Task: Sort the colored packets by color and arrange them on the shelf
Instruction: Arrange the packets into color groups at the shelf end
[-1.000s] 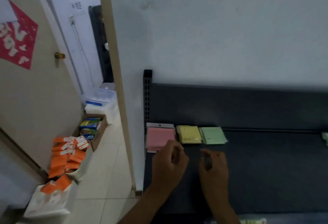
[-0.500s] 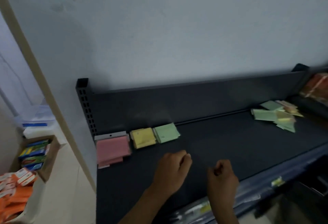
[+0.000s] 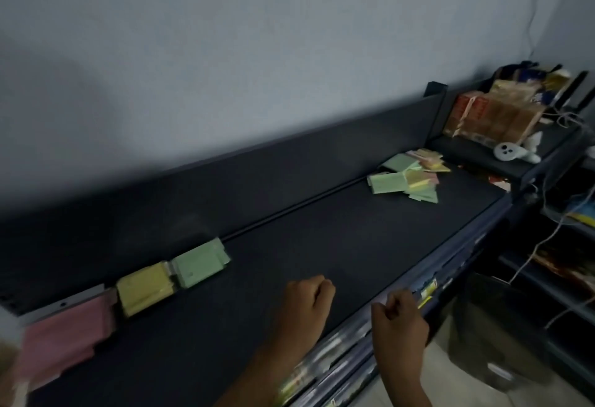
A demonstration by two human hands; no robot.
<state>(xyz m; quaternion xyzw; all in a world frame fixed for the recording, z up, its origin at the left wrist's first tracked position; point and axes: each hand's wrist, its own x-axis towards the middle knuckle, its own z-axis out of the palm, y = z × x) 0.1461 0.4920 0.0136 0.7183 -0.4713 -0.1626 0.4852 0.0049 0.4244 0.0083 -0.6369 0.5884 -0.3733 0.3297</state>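
Note:
Three sorted stacks lie along the back of the dark shelf (image 3: 322, 245) at its left end: pink packets (image 3: 64, 335), yellow packets (image 3: 143, 287) and green packets (image 3: 199, 261). A mixed heap of green, yellow and pink packets (image 3: 409, 178) lies at the shelf's far right. My left hand (image 3: 306, 300) hovers over the shelf's front middle with fingers curled, holding nothing. My right hand (image 3: 399, 319) is at the shelf's front edge, fingers also curled and empty.
A neighbouring shelf at the right carries brown and orange packages (image 3: 495, 113) and a white controller (image 3: 512, 152). White cables (image 3: 547, 213) hang down the right side. A dark bin (image 3: 492, 342) stands on the floor below the shelf's front edge.
The view has swung right, away from the doorway, bringing the mixed heap into sight. Both hands have moved right along the shelf, away from the sorted stacks, with their fingers curling.

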